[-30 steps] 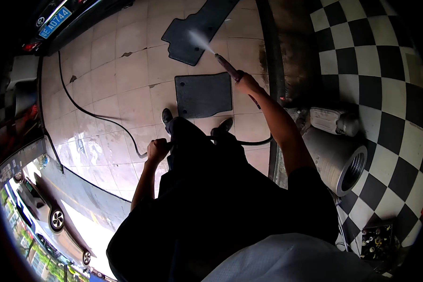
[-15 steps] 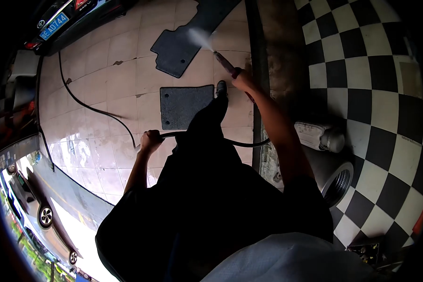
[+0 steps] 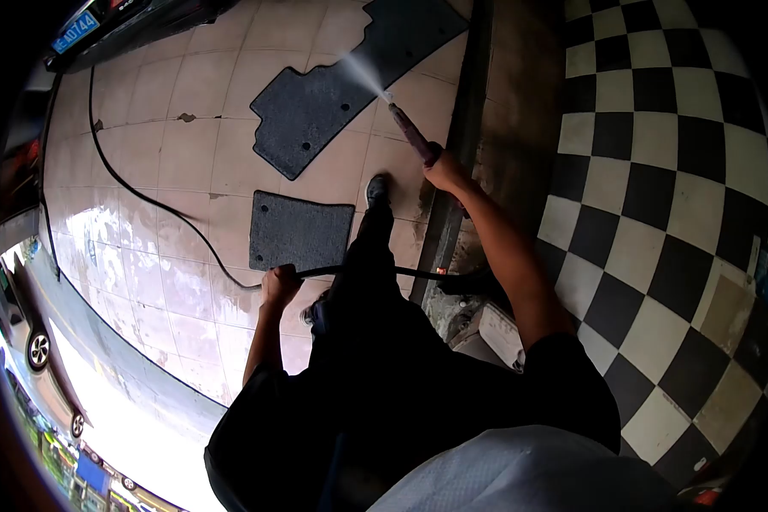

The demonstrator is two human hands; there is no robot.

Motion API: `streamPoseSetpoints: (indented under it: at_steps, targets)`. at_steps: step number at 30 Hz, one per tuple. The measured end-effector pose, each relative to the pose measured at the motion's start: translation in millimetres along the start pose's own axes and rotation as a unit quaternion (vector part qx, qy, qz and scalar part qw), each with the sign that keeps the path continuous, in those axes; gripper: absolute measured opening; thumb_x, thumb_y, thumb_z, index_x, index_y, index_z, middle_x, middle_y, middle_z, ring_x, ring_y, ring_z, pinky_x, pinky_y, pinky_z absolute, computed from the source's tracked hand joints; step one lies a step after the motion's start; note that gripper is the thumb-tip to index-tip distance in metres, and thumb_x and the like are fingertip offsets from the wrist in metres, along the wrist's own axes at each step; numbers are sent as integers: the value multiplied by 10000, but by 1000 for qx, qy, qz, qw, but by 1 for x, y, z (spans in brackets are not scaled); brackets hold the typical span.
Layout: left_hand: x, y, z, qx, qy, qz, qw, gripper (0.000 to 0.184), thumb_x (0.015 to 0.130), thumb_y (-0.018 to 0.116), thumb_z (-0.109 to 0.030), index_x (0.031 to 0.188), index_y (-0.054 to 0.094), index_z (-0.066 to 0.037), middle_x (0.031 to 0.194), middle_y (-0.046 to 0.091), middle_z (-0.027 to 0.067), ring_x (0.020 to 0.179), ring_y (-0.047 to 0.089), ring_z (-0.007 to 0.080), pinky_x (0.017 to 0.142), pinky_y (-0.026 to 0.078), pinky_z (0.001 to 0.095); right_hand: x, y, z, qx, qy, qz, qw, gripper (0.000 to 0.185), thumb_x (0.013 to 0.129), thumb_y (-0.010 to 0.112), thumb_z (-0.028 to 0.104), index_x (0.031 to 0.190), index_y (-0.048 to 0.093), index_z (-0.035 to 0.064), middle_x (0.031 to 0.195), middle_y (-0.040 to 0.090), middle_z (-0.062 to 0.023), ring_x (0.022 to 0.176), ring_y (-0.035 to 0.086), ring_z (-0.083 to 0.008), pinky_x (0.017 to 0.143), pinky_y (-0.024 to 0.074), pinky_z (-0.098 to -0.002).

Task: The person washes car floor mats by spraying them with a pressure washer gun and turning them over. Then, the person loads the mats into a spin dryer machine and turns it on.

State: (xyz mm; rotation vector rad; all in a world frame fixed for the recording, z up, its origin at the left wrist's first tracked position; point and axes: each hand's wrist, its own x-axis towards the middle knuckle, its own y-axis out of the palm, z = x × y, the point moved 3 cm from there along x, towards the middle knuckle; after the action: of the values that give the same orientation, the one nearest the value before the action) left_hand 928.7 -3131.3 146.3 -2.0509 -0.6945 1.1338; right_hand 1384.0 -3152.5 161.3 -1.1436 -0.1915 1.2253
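Observation:
My right hand point(image 3: 446, 170) is closed round the grip of a spray gun point(image 3: 410, 131), and a white fan of water leaves its nozzle. The spray lands on a long dark car floor mat point(image 3: 363, 85) lying flat on the tiles. At lower left, my left hand point(image 3: 281, 285) is wrapped round a black hose point(image 3: 322, 271), which crosses in front of my legs towards the right. Close to that hand lies a smaller, nearly square floor mat point(image 3: 301, 232), flat beside my shoe point(image 3: 377, 189).
A dark car's rear with a blue plate point(image 3: 75, 32) stands at upper left. The hose trails over the pale tiled floor point(image 3: 205, 158). A dark channel edge point(image 3: 459, 145) separates it from black-and-white checkered tiles point(image 3: 648, 247). A pale container point(image 3: 501, 333) stands by my right arm.
I have stepped forward; more of the long mat shows and both mats sit lower and further left in view. The spray keeps running, and both hands keep their holds.

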Motion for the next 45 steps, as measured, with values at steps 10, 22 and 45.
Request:
streamPoseSetpoints:
  at_steps: [10, 22, 45]
  targets:
    - [95, -50, -81, -45, -14, -42, 998, 167, 654, 728, -213, 669, 612, -94, 669, 622, 145, 662, 618, 363, 560, 487, 445, 126, -152, -11, 7, 51, -54, 997, 354, 768, 585, 117, 1104, 514, 33, 927, 618, -194, 852, 614, -359, 714, 501, -420]
    - [124, -62, -128, -46, -36, -95, 994, 167, 660, 726, -205, 662, 603, -91, 657, 619, 140, 647, 615, 361, 548, 487, 442, 209, -188, -110, 79, 67, -133, 986, 207, 765, 652, 186, 768, 572, -5, 550, 538, -64, 434, 531, -181, 421, 423, -340]
    - [114, -33, -185, -21, -30, -18, 999, 175, 658, 724, -204, 646, 595, -87, 666, 623, 132, 666, 615, 363, 563, 488, 444, 126, -161, -174, 52, 51, -48, 996, 392, 726, 658, 216, 1016, 569, -32, 615, 596, -128, 494, 593, -224, 478, 470, -367]
